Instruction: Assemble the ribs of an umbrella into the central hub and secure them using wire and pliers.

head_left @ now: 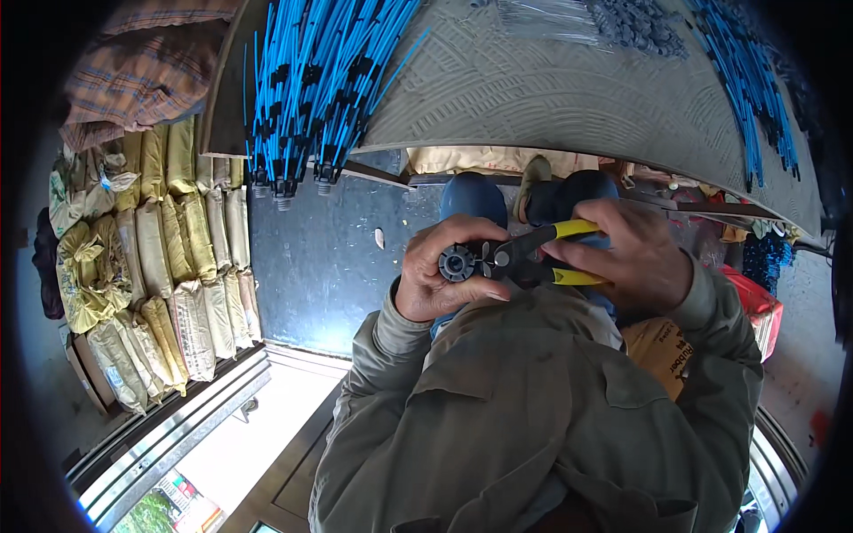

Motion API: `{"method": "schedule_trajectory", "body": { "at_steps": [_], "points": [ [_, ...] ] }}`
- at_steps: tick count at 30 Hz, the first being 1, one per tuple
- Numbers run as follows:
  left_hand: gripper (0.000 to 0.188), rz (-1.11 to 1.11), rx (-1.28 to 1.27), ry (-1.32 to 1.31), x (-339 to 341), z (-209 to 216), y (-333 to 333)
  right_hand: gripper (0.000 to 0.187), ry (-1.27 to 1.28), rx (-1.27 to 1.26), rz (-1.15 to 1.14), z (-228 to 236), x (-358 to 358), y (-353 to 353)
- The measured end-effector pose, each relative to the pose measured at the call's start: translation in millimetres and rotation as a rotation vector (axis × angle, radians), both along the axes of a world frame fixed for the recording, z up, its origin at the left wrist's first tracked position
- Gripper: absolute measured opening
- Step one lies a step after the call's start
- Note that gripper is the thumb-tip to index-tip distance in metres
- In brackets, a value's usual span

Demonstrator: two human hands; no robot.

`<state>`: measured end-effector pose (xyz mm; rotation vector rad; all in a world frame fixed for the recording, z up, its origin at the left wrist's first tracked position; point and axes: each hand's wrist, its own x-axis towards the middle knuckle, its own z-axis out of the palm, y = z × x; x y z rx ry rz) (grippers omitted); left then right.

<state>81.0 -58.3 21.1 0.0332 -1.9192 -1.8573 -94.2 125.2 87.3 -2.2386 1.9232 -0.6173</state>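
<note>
L hand (425, 271) clamps round blk plastic fitting (457, 263), R hand (641, 253) grips yellow-handled blk pliers (533, 242); prob. nipping, next needs steady squeeze.

Grey tbl (533, 98), ridged top, spans 11–2 o'clk. On it: blue rods (311, 84) w/ blk bits at 11, pale wires (546, 19) & grey pcs (635, 27) at 1, more rods (743, 84) at 2. Dk floor (311, 266), 9–10 o'clk: pale scrap (379, 238).

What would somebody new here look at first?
Probably the bright blue rods with black bits, bunched on the table at the upper left. Next come the yellow-and-black pliers in the right hand, near the middle, beside the round black part in the left hand. Tan sacks are piled at the left.
</note>
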Motion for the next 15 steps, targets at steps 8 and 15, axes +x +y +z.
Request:
{"method": "schedule_trajectory", "body": {
  "at_steps": [8, 15],
  "points": [
    [0.06, 0.102, -0.061, -0.095, -5.2, 11.5, 4.3, 0.033, 0.185, 0.009, -0.132, -11.8, -12.3, 0.0],
    [0.069, -0.102, -0.017, -0.002, -9.0, 3.3, -17.2, 0.028, -0.653, 0.609, 0.212, 12.3, -35.2, -10.6]
  ]
}}
